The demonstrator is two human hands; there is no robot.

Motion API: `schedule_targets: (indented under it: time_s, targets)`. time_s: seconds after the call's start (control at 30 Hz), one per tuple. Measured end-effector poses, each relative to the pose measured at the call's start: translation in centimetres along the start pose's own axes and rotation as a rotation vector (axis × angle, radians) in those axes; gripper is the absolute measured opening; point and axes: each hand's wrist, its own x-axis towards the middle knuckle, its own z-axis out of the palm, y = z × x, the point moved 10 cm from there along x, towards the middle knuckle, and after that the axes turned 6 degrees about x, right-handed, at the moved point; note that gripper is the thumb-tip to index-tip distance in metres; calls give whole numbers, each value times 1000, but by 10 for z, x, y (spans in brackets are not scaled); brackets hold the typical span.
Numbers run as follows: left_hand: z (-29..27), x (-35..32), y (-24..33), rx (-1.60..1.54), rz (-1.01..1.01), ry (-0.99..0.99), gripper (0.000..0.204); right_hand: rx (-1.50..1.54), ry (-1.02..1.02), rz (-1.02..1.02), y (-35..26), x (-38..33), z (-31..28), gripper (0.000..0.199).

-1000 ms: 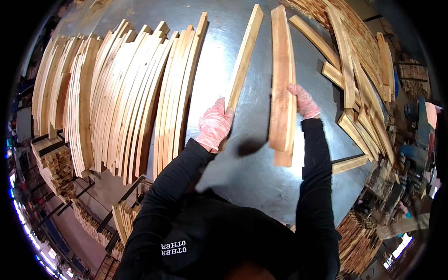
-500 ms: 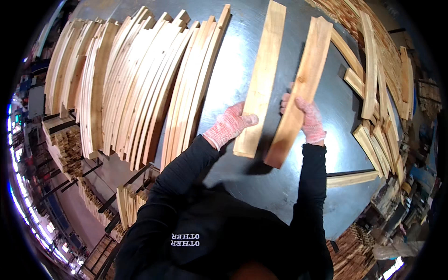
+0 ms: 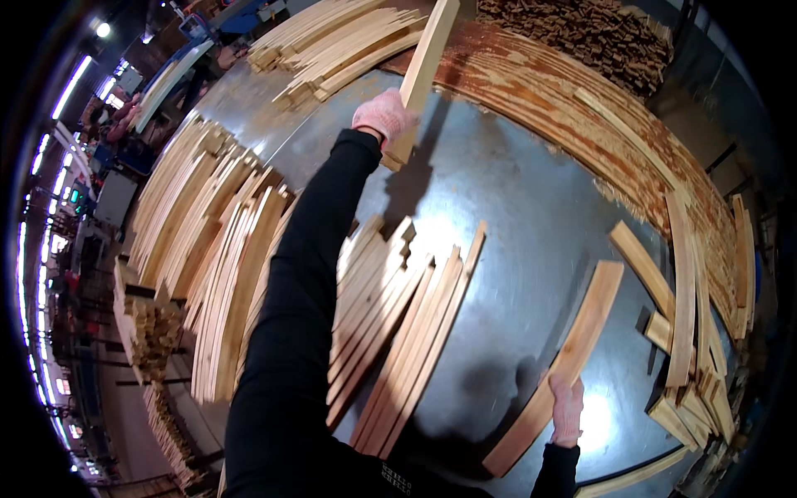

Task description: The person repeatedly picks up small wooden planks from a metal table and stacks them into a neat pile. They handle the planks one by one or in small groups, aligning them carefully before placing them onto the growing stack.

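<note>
My left hand (image 3: pixel 383 116), in a pink knit glove, grips the lower end of a pale wooden slat (image 3: pixel 425 62) held out far over the grey metal table (image 3: pixel 531 216). Its upper end points at a stack of similar slats (image 3: pixel 340 41) at the table's far side. My right hand (image 3: pixel 568 408), also gloved, rests on the near end of a second slat (image 3: pixel 564 365) that lies flat on the table at the lower right. A fan of curved slats (image 3: pixel 398 332) lies between my arms.
Rows of curved slats (image 3: pixel 207 249) cover the table's left side. A band of reddish slats (image 3: pixel 614 141) curves along the far and right edge, with short offcuts (image 3: pixel 689 398) piled at the right. Stacked wood (image 3: pixel 149 332) sits below the table's left edge.
My left arm has stretched far forward, carrying its slat toward the far stack. The slat in my right hand has dropped flat onto the table at the lower right. The view has swung left.
</note>
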Motion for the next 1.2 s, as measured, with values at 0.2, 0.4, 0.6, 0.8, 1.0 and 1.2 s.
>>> schedule_targets:
  time_s: [0.2, 0.4, 0.6, 0.8, 1.0, 1.2]
  targets:
    - [138, 42, -9, 342, 23, -126, 31, 321, -53, -27, 14, 18, 28, 54]
    - [77, 94, -73, 273, -248, 396, 32, 311, 9, 3, 7, 14, 43, 54]
    - [48, -33, -11, -359, 440, 58, 40, -248, 31, 33, 44, -44, 49, 38]
    - [13, -403, -2, -1002, -167, -609, 48, -596, -142, -181, 53, -94, 163, 63]
    - [43, -633, 7, -102, -196, -510, 129, -526, -324, -225, 58, -116, 208, 66]
    - [48, -623, 16, -106, -266, -416, 117, -208, -381, -183, 92, -136, 150, 60]
